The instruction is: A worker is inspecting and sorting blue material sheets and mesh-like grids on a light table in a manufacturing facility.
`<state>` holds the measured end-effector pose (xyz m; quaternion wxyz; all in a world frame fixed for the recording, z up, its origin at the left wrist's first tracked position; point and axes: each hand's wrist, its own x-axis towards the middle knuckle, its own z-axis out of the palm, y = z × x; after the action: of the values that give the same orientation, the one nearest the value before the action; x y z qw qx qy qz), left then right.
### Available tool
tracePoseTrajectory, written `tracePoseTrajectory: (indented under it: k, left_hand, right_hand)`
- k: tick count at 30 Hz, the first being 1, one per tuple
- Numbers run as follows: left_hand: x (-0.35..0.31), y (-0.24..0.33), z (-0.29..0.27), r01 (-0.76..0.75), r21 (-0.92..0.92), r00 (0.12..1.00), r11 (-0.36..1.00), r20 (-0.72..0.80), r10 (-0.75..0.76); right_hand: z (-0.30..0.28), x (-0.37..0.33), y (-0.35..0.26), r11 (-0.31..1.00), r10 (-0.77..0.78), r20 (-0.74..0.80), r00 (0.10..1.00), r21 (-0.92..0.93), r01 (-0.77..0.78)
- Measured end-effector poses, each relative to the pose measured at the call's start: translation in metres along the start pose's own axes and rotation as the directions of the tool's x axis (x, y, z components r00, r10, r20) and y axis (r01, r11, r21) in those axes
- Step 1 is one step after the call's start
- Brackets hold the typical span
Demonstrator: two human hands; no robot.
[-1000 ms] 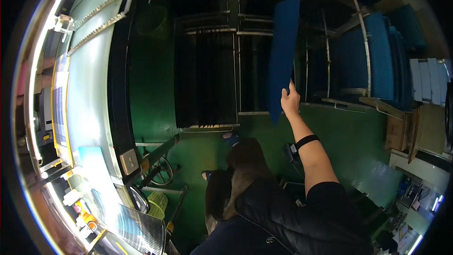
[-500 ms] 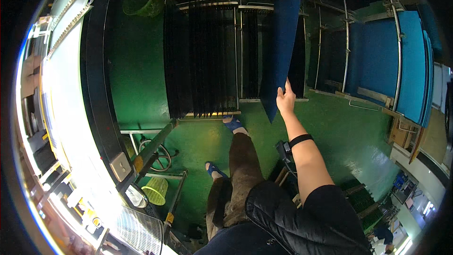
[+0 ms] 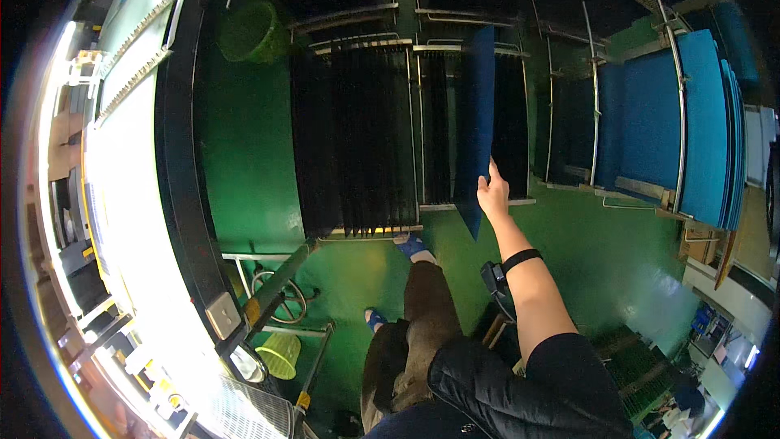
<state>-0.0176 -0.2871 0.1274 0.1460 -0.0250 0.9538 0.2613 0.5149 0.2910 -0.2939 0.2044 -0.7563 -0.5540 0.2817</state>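
My right hand point(image 3: 493, 193) is closed on the near edge of a thin, flat blue sheet point(image 3: 479, 114). The sheet stands on edge among the slots of a metal rack point(image 3: 471, 48), to the right of a few dark sheets point(image 3: 436, 122). Directly left of it, a second rack section holds many closely spaced dark sheets point(image 3: 353, 138), all upright. A black band with a small device point(image 3: 498, 276) is strapped round my right forearm. My left hand does not show.
A brightly lit conveyor-like table with a black side rail point(image 3: 180, 154) runs along the left. Near it are a handwheel point(image 3: 279, 297), a yellow-green basket point(image 3: 280, 355) and a green basket point(image 3: 253, 32). More racks with blue sheets point(image 3: 704, 130) stand at the right.
The blue sheet has turned more edge-on and sits straighter in line with the rack slots. My right hand keeps its grip. The whole view has shifted, so the racks appear lower.
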Motion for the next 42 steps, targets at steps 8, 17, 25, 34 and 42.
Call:
tracePoseTrajectory:
  k: [8, 17, 25, 34, 42]
  left_hand:
    - [-0.009, 0.023, 0.032, 0.188, 0.051, 0.972, 0.981, -0.152, -0.178]
    - [-0.008, 0.024, 0.039, 0.286, 0.0, 0.939, 0.958, -0.2, -0.28]
    - [-0.005, 0.02, 0.039, 0.347, -0.065, 0.913, 0.936, -0.207, -0.352]
    - [0.002, 0.007, 0.019, 0.329, -0.091, 0.907, 0.94, -0.246, -0.342]
    - [0.0, -0.031, -0.039, -0.118, 0.732, 0.725, 0.671, -0.398, 0.562]
  right_hand:
    - [0.009, 0.037, -0.02, 0.995, 0.094, 0.104, 0.99, -0.031, -0.091]
    - [0.019, 0.066, -0.017, 0.97, 0.127, 0.183, 0.975, -0.228, -0.084]
    - [0.025, 0.062, -0.013, 0.97, -0.022, 0.034, 0.999, -0.243, 0.029]
    - [-0.005, 0.06, -0.038, 0.919, 0.334, 0.274, 0.902, -0.308, -0.246]
    - [0.032, -0.001, -0.037, 0.972, 0.042, 0.623, 0.781, -0.206, 0.113]
